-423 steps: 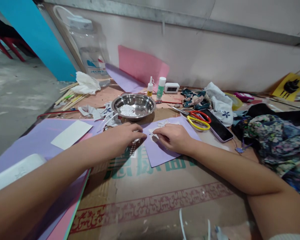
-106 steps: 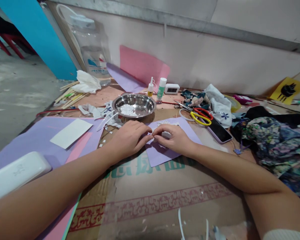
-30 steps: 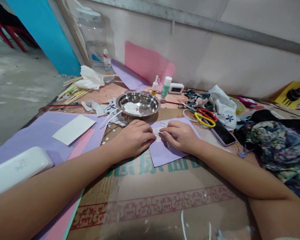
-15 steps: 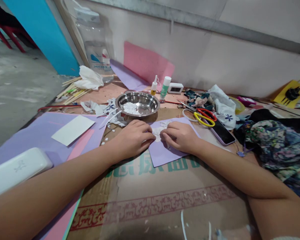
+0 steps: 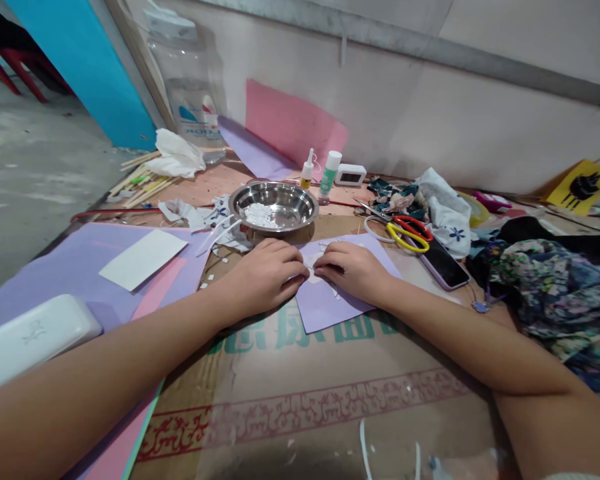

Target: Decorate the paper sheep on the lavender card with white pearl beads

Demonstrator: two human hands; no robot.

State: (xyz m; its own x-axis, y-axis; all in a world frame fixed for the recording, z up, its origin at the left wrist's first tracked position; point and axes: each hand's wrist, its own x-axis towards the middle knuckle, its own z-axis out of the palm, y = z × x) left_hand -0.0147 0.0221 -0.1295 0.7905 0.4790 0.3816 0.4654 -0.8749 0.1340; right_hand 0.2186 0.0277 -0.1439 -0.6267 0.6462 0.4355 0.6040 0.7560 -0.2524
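A small sheet of purple paper point(image 5: 325, 313) lies on the cardboard under my hands, with a pale patch and tiny white bits on it. My left hand point(image 5: 270, 273) rests at its left edge, fingers curled together near the patch. From the other side, my right hand point(image 5: 353, 270) bends over the sheet with thumb and fingertips pinched, almost meeting the left fingertips. Whatever is between the fingers is too small to make out. Just beyond the hands stands a steel bowl point(image 5: 300, 217) holding small white scraps point(image 5: 260, 215).
Scissors point(image 5: 407, 233) lie across a phone point(image 5: 445, 263) at right, near crumpled cloth point(image 5: 545, 273). A glue stick point(image 5: 330, 173) and a small glue bottle point(image 5: 307, 172) stand behind the bowl. Coloured paper sheets point(image 5: 80, 257) and a white card point(image 5: 145, 259) lie left.
My right hand has shifted slightly left, bringing its fingertips closer to my left hand's. The left hand has hardly moved.
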